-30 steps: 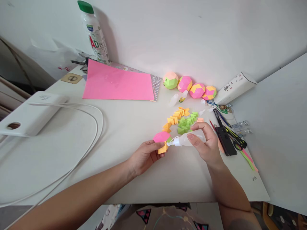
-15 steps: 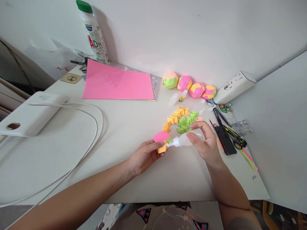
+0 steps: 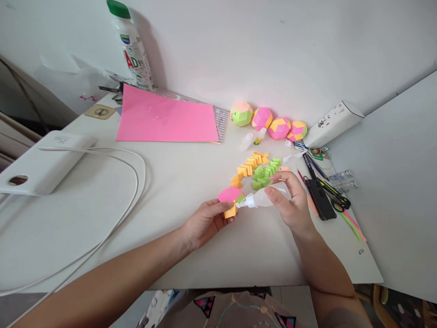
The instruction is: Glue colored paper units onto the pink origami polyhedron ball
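My left hand [image 3: 208, 221] is closed on a partly built paper ball [image 3: 229, 194] with pink, green and orange faces. Between my thumb and fingers an orange folded flap sticks out from it. My right hand [image 3: 292, 200] grips a translucent squeeze glue bottle [image 3: 268, 196], tilted so its white nozzle points left and meets or nearly meets the orange flap. Just beyond my hands lie a row of folded orange paper pieces [image 3: 251, 167] and a cluster of folded green paper pieces [image 3: 264, 175]. Any glue on the paper is too small to make out.
Several finished paper balls [image 3: 262, 118] line the wall, with small bottles [image 3: 246, 142] before them. Pink paper [image 3: 167, 120] lies left of these. A black phone [image 3: 321, 200] and scissors [image 3: 341, 200] are at right. A white power bank [image 3: 44, 159] with cable is at left.
Almost nothing differs. Both hands keep their hold, the nozzle stays at the orange flap, and the whole view has shifted very slightly.
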{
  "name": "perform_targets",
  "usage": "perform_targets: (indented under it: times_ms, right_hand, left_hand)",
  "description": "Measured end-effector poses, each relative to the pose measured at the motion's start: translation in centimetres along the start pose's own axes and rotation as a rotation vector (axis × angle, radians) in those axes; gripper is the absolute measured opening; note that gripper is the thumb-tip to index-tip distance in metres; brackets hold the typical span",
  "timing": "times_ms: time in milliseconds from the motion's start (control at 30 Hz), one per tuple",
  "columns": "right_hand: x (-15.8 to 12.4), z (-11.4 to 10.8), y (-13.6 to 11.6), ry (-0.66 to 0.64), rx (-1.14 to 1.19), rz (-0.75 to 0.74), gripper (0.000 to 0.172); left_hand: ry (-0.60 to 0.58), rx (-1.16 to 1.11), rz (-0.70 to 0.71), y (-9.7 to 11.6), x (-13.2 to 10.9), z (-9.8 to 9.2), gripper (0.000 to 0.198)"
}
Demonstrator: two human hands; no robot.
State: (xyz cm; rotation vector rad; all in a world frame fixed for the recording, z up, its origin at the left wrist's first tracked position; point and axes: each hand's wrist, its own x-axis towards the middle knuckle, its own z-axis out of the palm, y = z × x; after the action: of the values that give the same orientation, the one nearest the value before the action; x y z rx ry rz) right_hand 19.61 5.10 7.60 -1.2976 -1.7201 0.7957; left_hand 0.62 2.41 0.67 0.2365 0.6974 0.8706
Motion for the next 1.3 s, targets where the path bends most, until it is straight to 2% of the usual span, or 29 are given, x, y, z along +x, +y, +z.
perform_targets:
  times_ms: [167, 300, 467, 600, 767, 1300]
  right_hand:
    - [-0.06, 0.04, -0.07, -0.032, 0.015, 0.035, 0.022]
    - [-0.06, 0.03, -0.06, 0.014, -0.005, 0.020, 0.022]
    - [0.00, 0.12, 0.00, -0.019, 0.024, 0.047, 0.023]
    - [-0.04, 0.19, 0.09, 0.017, 0.009, 0.030, 0.023]
    - [-0.18, 0.16, 0.06, -0.016, 0.030, 0.058, 0.025]
    - [-0.08, 0.06, -0.12, 0.022, 0.013, 0.053, 0.022]
  left_hand:
    - [0.010, -0.006, -0.008, -0.09, -0.08, -0.08, 0.013]
    - [0.006, -0.003, -0.002, -0.08, -0.05, -0.06, 0.012]
    - [0.005, -0.005, -0.005, -0.11, -0.02, -0.08, 0.012]
    - [0.010, 0.003, -0.005, -0.15, -0.06, -0.09, 0.012]
    - [0.009, 0.004, -0.010, -0.20, 0.04, -0.15, 0.012]
    - [-0.016, 0.029, -0.018, -0.06, -0.18, 0.06, 0.012]
